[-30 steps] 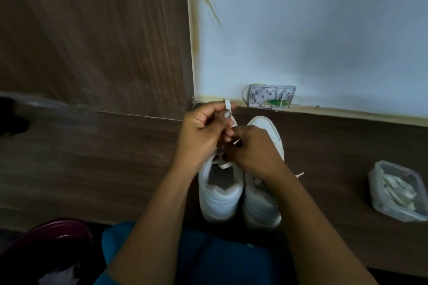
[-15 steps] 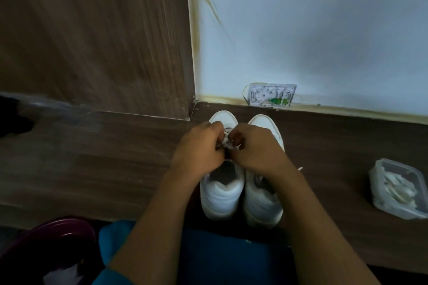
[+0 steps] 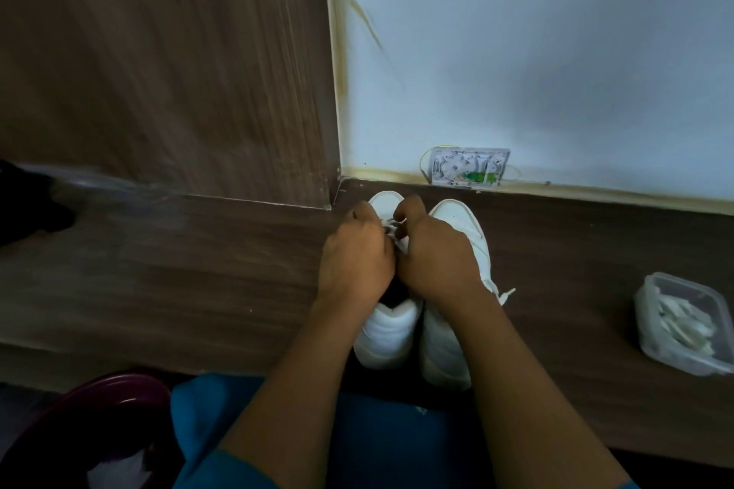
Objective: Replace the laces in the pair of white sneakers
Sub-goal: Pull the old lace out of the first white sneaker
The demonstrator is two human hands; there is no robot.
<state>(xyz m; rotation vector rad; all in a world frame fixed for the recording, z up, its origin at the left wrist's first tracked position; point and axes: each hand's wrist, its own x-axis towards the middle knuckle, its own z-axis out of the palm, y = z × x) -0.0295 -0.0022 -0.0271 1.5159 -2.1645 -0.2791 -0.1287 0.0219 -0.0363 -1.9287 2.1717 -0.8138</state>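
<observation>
**While a Lace Was Being Worked, Several Slips Were Invited**

Since the counter [image 3: 198,290] was smooth and nothing braced the shoes, a hard pull could have slid them toward the wall. The pair of white sneakers [image 3: 387,333] was stood side by side at the middle of the counter, toes to the wall and sides touching. Any tug on the left sneaker was therefore likely to be passed to the right sneaker [image 3: 456,216], and both could have been skewed.

A clear plastic container [image 3: 683,324], filled with what appeared to be folded white strips, was set well apart at the right. A reach for it would have meant one grip being given up, and tension already gained might have been lost.

Both hands were closed over the front eyelets of the left sneaker. The left hand [image 3: 355,262] and the right hand [image 3: 437,262] were curled knuckle to knuckle, each apparently pinching the lace [image 3: 391,228]. Because the eyelets were covered by the hands in dim light, a hole could have been skipped or a crossing twisted without being noticed.

Only a short stretch of lace was seen between the fingers. If it had been drawn unevenly, one side could have been left too short. A loose lace end [image 3: 506,295] lay beside the right sneaker, just by the right wrist, and could have been snagged and dragged.
</observation>
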